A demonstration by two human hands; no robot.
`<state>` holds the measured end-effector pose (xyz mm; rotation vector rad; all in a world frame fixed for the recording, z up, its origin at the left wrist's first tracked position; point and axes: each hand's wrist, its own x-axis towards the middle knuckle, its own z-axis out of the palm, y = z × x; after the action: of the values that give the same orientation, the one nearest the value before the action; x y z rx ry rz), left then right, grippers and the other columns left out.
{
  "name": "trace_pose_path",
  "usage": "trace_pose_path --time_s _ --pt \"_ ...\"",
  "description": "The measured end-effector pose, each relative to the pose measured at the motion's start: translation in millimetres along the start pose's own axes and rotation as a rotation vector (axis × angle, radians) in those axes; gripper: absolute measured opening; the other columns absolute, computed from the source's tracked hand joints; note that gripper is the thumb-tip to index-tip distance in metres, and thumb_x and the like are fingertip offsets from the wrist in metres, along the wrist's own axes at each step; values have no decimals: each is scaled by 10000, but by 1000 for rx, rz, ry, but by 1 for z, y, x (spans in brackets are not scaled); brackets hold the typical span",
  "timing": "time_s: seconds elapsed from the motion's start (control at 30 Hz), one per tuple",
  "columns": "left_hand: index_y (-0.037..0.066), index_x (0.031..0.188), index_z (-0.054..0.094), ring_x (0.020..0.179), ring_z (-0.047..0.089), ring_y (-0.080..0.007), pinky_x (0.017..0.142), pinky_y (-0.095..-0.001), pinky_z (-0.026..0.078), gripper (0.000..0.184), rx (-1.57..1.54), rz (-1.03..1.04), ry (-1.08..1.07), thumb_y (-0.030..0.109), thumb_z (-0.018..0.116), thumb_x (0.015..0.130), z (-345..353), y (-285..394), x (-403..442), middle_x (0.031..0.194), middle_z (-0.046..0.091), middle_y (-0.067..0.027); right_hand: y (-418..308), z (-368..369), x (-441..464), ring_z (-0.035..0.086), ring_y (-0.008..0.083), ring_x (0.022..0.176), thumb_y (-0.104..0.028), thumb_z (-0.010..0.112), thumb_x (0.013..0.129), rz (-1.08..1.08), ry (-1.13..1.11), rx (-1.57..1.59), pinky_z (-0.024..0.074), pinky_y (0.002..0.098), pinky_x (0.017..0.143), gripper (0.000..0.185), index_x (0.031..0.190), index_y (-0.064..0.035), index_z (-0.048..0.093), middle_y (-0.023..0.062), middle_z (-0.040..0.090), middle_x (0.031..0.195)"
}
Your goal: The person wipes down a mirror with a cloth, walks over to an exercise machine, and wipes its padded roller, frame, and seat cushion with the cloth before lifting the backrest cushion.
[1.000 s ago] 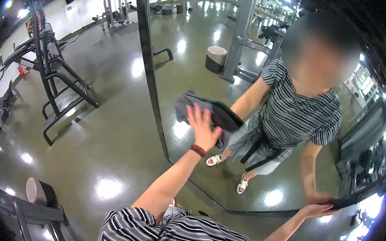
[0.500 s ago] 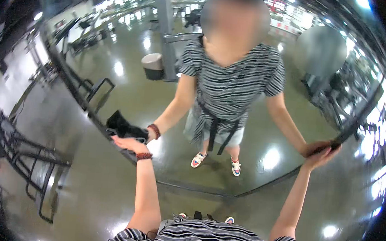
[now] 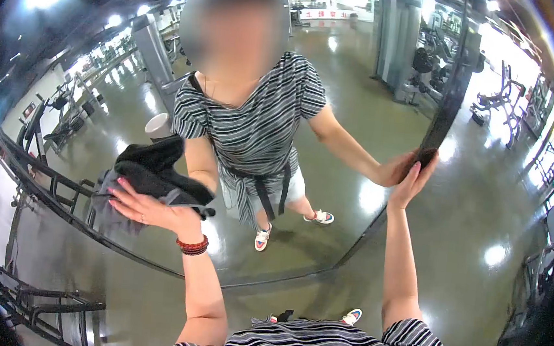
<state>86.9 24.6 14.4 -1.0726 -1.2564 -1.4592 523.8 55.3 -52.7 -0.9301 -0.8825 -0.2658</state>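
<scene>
A large mirror point(image 3: 309, 253) with a dark frame stands before me and shows my reflection in a striped top. My left hand point(image 3: 153, 212), with a red bracelet at the wrist, presses a dark grey cloth point(image 3: 108, 205) against the glass near its lower left part. The fingers are spread over the cloth, whose black reflection shows beside it. At the mirror's right edge point(image 3: 438, 124), my right hand point(image 3: 413, 180) rests with its fingers around the dark frame.
Black gym equipment point(image 3: 38, 307) stands at the lower left. More machines point(image 3: 501, 99) are at the upper right. Shiny green floor point(image 3: 324, 313) lies below the mirror, and my shoe point(image 3: 351, 317) shows there.
The view has turned to the right. The cloth under my left hand has moved across the mirror and now lies near the lower left of the glass. My right hand remains at the right edge.
</scene>
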Motion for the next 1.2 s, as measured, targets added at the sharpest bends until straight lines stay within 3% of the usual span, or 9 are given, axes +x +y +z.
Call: trace_pose_path --time_s 0.33,0.5,0.67,0.8,0.9,1.0,1.07,1.1,1.2 --pt "118 1409 390 1348 160 -557 1005 -714 96 594 -78 -6 -310 509 297 972 -21 95 -63 1513 221 -261 -76 -18 -66 160 294 1440 -90 446 888 92 -419 159 88 386 1159 672 1471 63 148 205 187 1544" --pt "172 1379 466 1345 153 -537 994 -737 25 571 -191 123 -511 360 543 845 -62 109 -97 1516 218 -251 -129 -71 -113 201 319 1426 -3 506 835 173 -606 159 117 397 1152 766 1475 65 90 241 232 1517" --pt "314 1372 482 1383 268 -228 1042 -692 54 553 -448 469 -548 386 599 836 -91 137 -58 1497 365 -10 -162 -143 -145 310 360 1358 -97 592 859 147 -731 -87 196 434 1126 763 1464 44 149 235 365 1439" --pt "368 1386 434 1387 233 -201 1020 -697 217 631 -254 763 -503 425 647 794 -104 149 9 1503 315 118 -187 -188 -142 296 372 1360 -107 598 863 167 -745 -249 192 450 1127 753 1461 34 162 205 384 1426" --pt "361 1418 374 1387 241 -211 992 -690 274 655 -150 803 -628 448 607 812 -109 155 76 1513 293 95 -194 -204 -130 291 378 1363 -94 587 871 162 -703 -237 198 454 1123 724 1458 27 180 216 387 1417" --pt "314 1379 442 1387 260 -162 959 -658 330 595 -202 759 -355 433 606 820 -97 162 154 1478 342 93 -195 -204 -121 301 378 1356 -88 584 873 135 -707 -244 210 454 1117 708 1454 24 195 219 396 1406" --pt "276 1367 469 1338 329 -281 846 -564 437 603 -26 778 -179 444 623 809 -78 179 195 1459 389 14 -185 -201 -115 322 376 1341 -89 584 872 87 -700 -256 222 454 1112 702 1452 21 204 219 410 1394" --pt "156 1353 486 1404 236 -297 1056 -621 276 501 -148 784 -199 330 520 884 -79 190 219 1482 362 -86 -179 -201 -112 335 374 1328 -88 586 869 89 -701 -252 228 455 1108 706 1452 21 204 218 418 1385" --pt "152 1322 520 1389 264 -307 1063 -581 291 495 -25 799 36 304 559 853 -43 208 282 1466 384 -92 -168 -203 -105 349 361 1316 -74 587 862 114 -716 -254 231 453 1106 711 1458 4 206 200 435 1372"
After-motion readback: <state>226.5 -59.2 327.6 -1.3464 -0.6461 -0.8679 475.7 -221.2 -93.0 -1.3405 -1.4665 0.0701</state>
